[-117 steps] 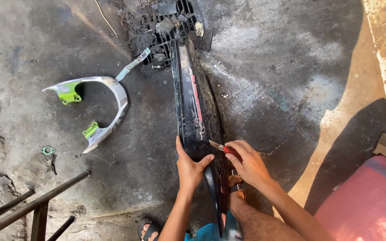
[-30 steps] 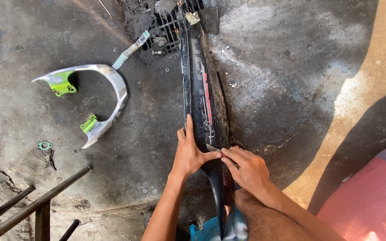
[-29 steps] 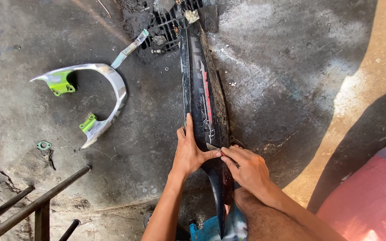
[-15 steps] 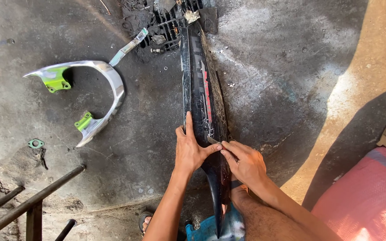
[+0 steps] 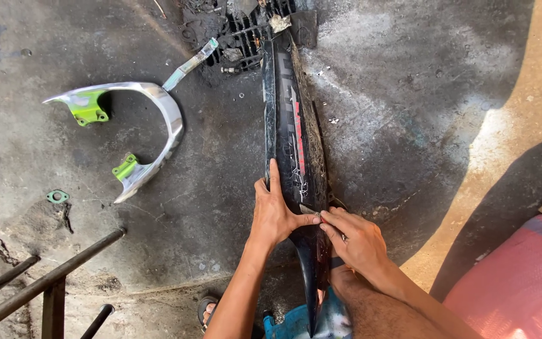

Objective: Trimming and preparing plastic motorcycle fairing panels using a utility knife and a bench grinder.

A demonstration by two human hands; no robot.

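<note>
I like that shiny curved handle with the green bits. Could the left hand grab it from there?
Probably not without moving: the left hand rests on the black panel, and the curved handle lies well apart, though only bare floor lies between.

A: What do the hands touch?
B: The left hand lies flat on a long black panel; the right hand pinches a small blade just beside the left thumb.
A: Beyond the fingertips?
B: A drain grate (debris-clogged); a silver curved bar lies well left of the fingers.
</note>
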